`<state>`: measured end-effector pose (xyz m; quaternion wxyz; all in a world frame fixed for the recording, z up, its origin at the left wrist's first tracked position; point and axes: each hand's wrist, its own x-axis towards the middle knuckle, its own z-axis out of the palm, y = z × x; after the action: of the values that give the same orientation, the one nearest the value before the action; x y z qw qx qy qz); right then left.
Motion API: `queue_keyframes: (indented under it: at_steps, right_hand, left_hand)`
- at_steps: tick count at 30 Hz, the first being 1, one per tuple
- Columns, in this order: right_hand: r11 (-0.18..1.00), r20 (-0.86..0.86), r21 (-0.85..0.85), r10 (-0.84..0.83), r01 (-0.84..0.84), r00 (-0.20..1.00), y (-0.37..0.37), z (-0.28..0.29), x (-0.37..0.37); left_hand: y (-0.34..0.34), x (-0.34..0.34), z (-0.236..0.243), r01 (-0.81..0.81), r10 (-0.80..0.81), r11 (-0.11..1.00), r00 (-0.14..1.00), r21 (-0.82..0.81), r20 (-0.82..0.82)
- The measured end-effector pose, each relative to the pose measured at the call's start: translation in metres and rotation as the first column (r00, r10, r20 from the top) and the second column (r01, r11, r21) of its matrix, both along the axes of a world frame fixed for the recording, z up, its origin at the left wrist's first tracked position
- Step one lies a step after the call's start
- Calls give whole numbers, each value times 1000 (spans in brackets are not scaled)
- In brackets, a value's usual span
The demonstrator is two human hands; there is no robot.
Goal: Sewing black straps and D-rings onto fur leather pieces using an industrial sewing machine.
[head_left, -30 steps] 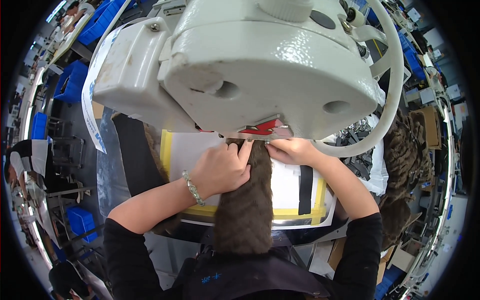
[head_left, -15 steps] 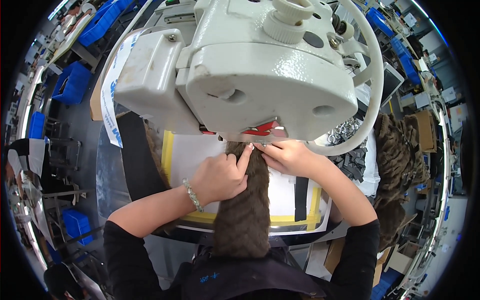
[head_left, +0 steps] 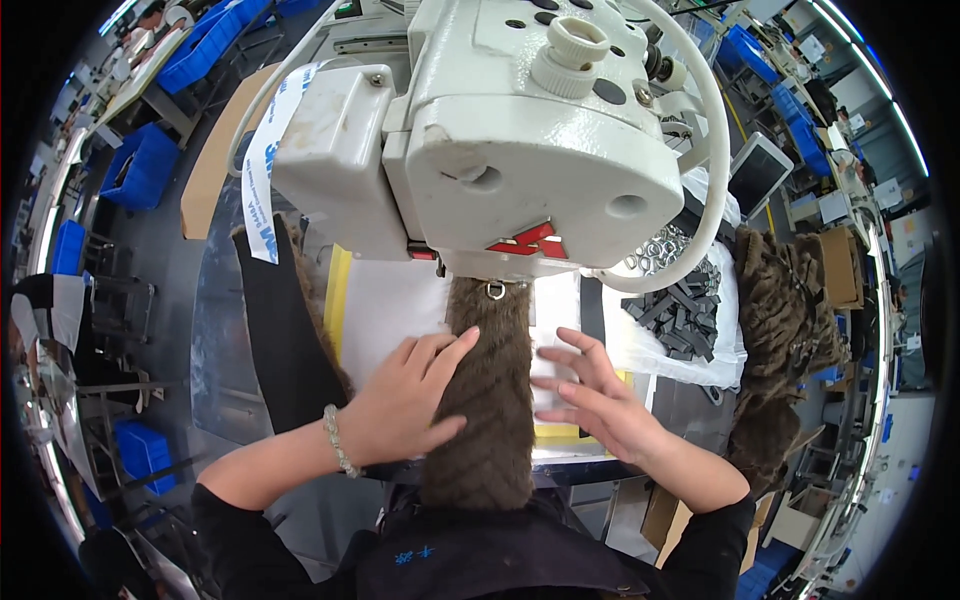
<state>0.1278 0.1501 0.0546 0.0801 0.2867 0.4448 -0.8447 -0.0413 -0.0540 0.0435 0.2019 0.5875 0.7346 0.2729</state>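
Observation:
A long brown fur strip [head_left: 480,420] runs from under the white sewing machine head [head_left: 540,170] toward my body. Near its far end a small metal ring [head_left: 495,290] lies on the fur, close below the machine. My left hand [head_left: 412,390], with a beaded bracelet on the wrist, rests at the strip's left edge, fingers apart and the index fingertip on the fur. To the right of the strip, my right hand [head_left: 600,400] is open over the white work surface [head_left: 400,300], fingers spread and holding nothing. The needle area is hidden behind the machine head.
At left lies a black-backed fur strip [head_left: 285,330]. Right of the machine, black tabs [head_left: 685,315] and metal rings [head_left: 660,252] are heaped on clear plastic. A brown fur pile [head_left: 785,310] hangs at far right. Yellow tape [head_left: 338,300] borders the work surface.
Both hands have drawn back toward me from the machine, and my right hand has let go and opened. The metal ring on the fur has come into plain view.

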Motion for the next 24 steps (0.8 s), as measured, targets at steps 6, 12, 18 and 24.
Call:
queue_keyframes:
  at_steps: [6, 12, 18, 24]
  right_hand:
    - [972, 88, 19, 230, -233, 969, -22, -18, 5]
    - [707, -108, 588, 549, -392, 829, -33, -33, 29]
    - [316, 82, 808, 775, -497, 626, -36, -24, 28]
    - [941, -185, 113, 334, -318, 924, -44, -36, 34]
  left_hand:
    - [-18, 36, -6, 51, -64, 997, 964, 55, 258]
    - [-25, 37, -8, -243, 195, 968, 893, 69, 406]
    - [-10, 47, -11, -258, 78, 966, 256, -10, 963]
    - [-4, 76, -28, -255, -24, 937, 637, 240, 770]
